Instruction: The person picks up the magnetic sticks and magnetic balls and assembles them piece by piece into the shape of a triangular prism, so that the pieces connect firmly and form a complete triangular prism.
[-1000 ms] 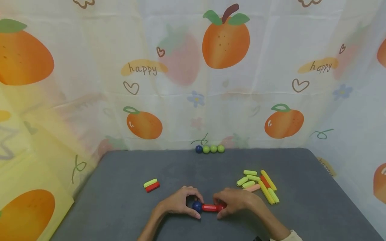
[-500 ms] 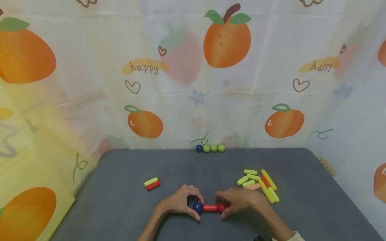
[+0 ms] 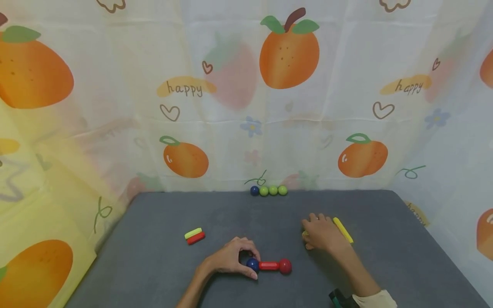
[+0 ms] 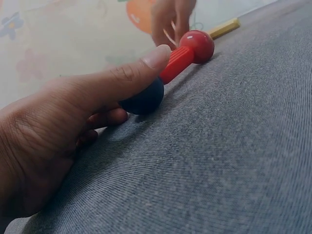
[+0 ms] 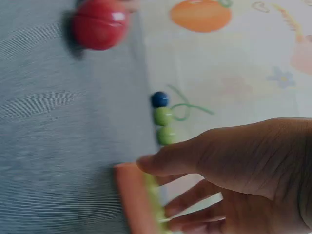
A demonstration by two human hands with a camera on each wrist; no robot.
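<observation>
My left hand [image 3: 231, 257] curls its thumb and fingers round a blue ball [image 3: 252, 265] on the grey table. Joined to that ball is a short red rod [image 3: 269, 265], with a red ball [image 3: 285, 266] at its other end; the piece lies flat. My right hand [image 3: 322, 233] is over the pile of coloured rods at the right and hides most of it. In the right wrist view its thumb is at the end of a salmon rod [image 5: 132, 195], with spread fingers near a yellow-green rod [image 5: 155, 197]. No rod appears gripped.
A yellow rod [image 3: 343, 230] shows beside the right hand. Towards the left lie a yellow-green rod [image 3: 193, 233] and a red rod [image 3: 196, 238]. One blue ball [image 3: 254, 191] and several green balls [image 3: 273, 191] line the back edge, before a printed cloth [image 3: 231, 141].
My right hand has let go of the red ball and moved right and away from me, onto the rod pile. The left hand stays on the blue ball.
</observation>
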